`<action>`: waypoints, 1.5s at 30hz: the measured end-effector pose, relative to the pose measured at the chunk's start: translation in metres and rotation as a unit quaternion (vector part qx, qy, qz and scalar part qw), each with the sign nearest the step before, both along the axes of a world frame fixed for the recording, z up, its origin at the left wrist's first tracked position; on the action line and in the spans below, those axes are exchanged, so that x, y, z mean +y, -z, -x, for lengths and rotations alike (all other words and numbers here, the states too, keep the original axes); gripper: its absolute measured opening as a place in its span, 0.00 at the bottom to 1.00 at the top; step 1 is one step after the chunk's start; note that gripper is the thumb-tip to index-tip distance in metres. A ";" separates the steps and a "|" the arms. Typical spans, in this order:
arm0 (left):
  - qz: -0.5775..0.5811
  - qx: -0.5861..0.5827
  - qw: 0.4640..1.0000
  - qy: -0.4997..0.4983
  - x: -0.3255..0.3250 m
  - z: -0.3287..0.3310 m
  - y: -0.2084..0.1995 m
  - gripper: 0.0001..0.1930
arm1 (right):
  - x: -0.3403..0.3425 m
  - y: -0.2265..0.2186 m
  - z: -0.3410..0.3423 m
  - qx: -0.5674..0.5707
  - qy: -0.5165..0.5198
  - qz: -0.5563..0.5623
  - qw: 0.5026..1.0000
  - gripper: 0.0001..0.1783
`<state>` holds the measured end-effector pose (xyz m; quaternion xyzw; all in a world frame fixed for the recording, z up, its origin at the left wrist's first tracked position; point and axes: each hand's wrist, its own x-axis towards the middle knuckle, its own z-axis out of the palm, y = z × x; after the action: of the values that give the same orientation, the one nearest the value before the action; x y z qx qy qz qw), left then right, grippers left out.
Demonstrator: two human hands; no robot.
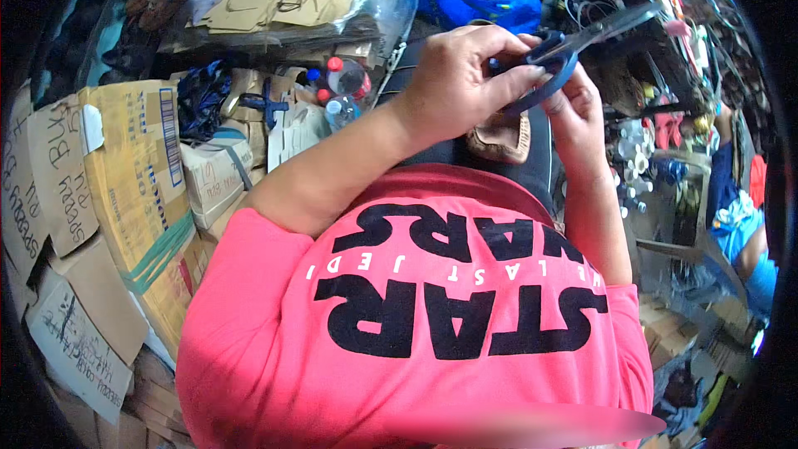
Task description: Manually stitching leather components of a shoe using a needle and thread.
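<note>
Left hand [453,83] closed round blue handles of scissors [573,46], blades angled up right past fingers. Right hand [578,116] just right, touching handle loop; grip unclear. Woven brown piece [503,140] below both hands.

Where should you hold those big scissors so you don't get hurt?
Hold the scissors by the blue loop handles, coming from the near side, where the left hand and right hand already are. The loops are rounded for fingers, while the bare metal blades point up and away to the right.
</note>
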<state>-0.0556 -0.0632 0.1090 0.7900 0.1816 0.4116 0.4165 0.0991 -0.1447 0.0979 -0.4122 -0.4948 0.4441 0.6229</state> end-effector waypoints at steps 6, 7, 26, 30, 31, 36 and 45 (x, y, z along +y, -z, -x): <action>-0.087 0.005 0.989 0.121 -0.015 -0.025 0.028 0.09 | -0.042 0.006 -0.022 0.014 0.108 0.144 0.983 0.18; -0.074 0.013 0.988 0.133 -0.013 -0.023 0.031 0.09 | -0.050 0.008 -0.026 0.014 0.093 0.166 0.982 0.18; -0.078 0.202 0.975 0.045 0.010 0.047 0.041 0.16 | -0.007 0.072 -0.039 -0.235 0.119 0.265 0.928 0.21; -0.106 0.172 0.977 0.068 0.001 0.035 0.051 0.14 | 0.003 0.042 -0.016 -0.378 0.160 0.251 0.877 0.32; -0.087 0.192 0.975 0.065 0.001 0.037 0.052 0.13 | 0.006 0.044 -0.012 -0.450 0.186 0.226 0.844 0.31; 0.007 0.279 0.960 0.015 0.019 0.062 0.063 0.14 | -0.005 0.065 -0.047 -0.165 0.034 0.275 0.947 0.19; -0.241 0.204 0.949 -0.022 -0.004 0.019 0.066 0.18 | -0.068 0.051 -0.057 -0.151 0.031 0.271 0.950 0.24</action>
<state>-0.0745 -0.0671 0.0429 0.9296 0.1756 0.2828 0.1584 0.1561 -0.2130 0.0468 -0.6426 -0.4312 0.4749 0.4190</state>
